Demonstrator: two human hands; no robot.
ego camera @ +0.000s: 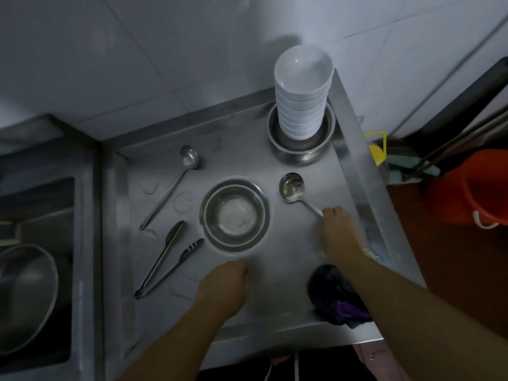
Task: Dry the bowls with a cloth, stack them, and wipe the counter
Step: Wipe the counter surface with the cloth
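A steel counter fills a tiled corner, with a sink to its left, and water rings near its left side suggest it has yet to be wiped. The white bowls already stand as a tall stack inside a steel basin at the back right corner, probably put there to keep the working space free. One steel bowl sits alone mid-counter, upright, apart from the stack, so it is likely next for drying. The dark cloth lies bunched at the front right edge, under the right forearm, in neither hand. The right hand pinches the handle end of a ladle just right of the bowl, fingers curled down onto it, perhaps to shift it clear. The left hand hovers in front of the bowl, fingers curled into a loose fist, seemingly holding nothing. A second ladle and tongs lie to the left.
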